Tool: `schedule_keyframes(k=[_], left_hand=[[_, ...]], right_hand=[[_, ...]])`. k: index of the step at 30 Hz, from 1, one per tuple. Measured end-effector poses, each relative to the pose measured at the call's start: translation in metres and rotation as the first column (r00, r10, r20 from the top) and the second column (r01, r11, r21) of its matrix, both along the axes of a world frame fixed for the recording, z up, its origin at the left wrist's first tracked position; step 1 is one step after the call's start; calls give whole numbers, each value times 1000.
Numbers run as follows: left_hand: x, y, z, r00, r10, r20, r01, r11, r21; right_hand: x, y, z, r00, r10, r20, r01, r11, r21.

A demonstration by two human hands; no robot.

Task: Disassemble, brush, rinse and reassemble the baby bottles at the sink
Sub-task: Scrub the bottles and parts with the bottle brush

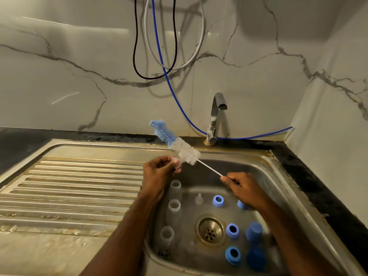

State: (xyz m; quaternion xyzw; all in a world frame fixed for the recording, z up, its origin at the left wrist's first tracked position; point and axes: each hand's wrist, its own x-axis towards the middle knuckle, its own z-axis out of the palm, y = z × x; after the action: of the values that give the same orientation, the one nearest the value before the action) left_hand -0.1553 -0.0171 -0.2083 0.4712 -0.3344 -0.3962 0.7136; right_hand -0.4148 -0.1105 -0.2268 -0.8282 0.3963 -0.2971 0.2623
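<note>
Two bare forearms reach up from the near edge over the sink (274, 172). The right hand (244, 189) pinches the end of the thin white wire handle of the bottle brush (175, 143), fingers curled round it. The brush slants up and away toward the sink's far edge, white bristles nearer the hands, blue tip farthest. The left hand (159, 171) pinches a small clear piece, probably a teat (176, 163), right against the white bristles; its shape is hard to make out.

Below the hands, in the basin, three clear bottles (174, 208) stand in a row along the left wall, mouths up. A clear teat (198, 198) and blue rings (232, 230) lie around the drain (211, 230); blue caps (253, 233) stand by the right wall. One blue piece is partly hidden behind the right wrist. The faucet (216, 118) rises at the sink's far edge.
</note>
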Motion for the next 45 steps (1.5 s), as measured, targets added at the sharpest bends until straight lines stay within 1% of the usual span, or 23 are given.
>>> schedule_keyframes(k=[2, 3, 5, 7, 8, 9, 11, 13, 15, 17, 19, 20, 22, 25, 28, 29, 31, 34, 35, 37, 39, 42, 45], left_hand=[[-12, -3, -4, 996, -66, 56, 66, 998, 10], [-17, -5, -5, 996, -70, 48, 70, 997, 11], [-18, -4, -2, 997, -37, -64, 38, 999, 16], [-9, -1, 2, 969, 28, -246, -22, 999, 28], [-5, -1, 4, 952, 56, -301, -49, 998, 30], [-3, 0, 3, 944, 71, -323, -63, 997, 33], [-11, -1, 3, 946, 61, -317, -50, 998, 45], [-24, -4, 2, 957, 21, -290, -10, 999, 39], [-31, -5, 2, 957, 30, -287, -24, 999, 24], [-23, -7, 3, 931, 108, -348, -102, 994, 35], [-9, -7, 3, 883, 187, -430, -185, 982, 46], [-3, -7, 2, 876, 201, -438, -201, 978, 47], [-5, -7, 0, 910, 170, -378, -164, 985, 49], [-23, -7, 0, 958, 95, -271, -91, 995, 28], [-23, -8, 1, 978, 115, -173, -115, 993, 13], [-19, -7, 2, 977, 126, -172, -127, 992, 9], [-9, -6, 1, 958, 136, -252, -138, 990, 8], [-5, -7, 1, 915, 7, -404, -14, 1000, -16], [-8, -8, 2, 912, -42, -409, 38, 999, -17], [-14, -8, 2, 934, -94, -345, 97, 995, -8], [-15, -10, 2, 940, -98, -328, 92, 995, -32], [-11, -11, 0, 930, -94, -355, 77, 995, -60], [-20, -10, -3, 957, -139, -254, 132, 990, -46]], right_hand=[[12, 5, -1, 1000, 23, 7, -23, 1000, -20], [18, 6, -2, 1000, 23, 3, -23, 999, -32], [20, 4, -3, 1000, 0, 18, 1, 999, -45], [10, -1, -3, 999, -17, 29, 18, 1000, -20], [6, -1, -2, 1000, -12, 22, 12, 1000, -2], [5, -1, -2, 1000, -3, 15, 3, 1000, 12], [14, 6, -2, 1000, 14, 24, -14, 1000, 10], [32, 14, -5, 999, -6, 50, 8, 998, -54], [44, 18, -9, 996, -32, 80, 40, 995, -95], [42, 16, -10, 997, -30, 78, 35, 998, -58], [31, 12, -9, 999, 15, 44, -16, 1000, 20], [27, 11, -7, 999, 40, 29, -41, 997, 58], [27, 13, -8, 999, 49, 21, -51, 996, 80], [42, 18, -9, 999, -13, 34, 12, 999, 29], [39, 15, -7, 999, -30, 30, 31, 999, -20], [32, 12, -5, 1000, -9, 14, 9, 1000, -8], [17, 7, -1, 998, 40, -37, -38, 998, 57], [7, 4, 0, 998, 36, -50, -32, 995, 90], [9, 4, 0, 999, 25, -39, -21, 997, 80], [17, 7, 0, 1000, 20, -13, -19, 998, 52], [26, 14, 0, 999, 21, 27, -23, 998, 60], [38, 25, 2, 994, 23, 107, -43, 980, 193], [50, 34, 4, 980, 29, 198, -91, 946, 311]])
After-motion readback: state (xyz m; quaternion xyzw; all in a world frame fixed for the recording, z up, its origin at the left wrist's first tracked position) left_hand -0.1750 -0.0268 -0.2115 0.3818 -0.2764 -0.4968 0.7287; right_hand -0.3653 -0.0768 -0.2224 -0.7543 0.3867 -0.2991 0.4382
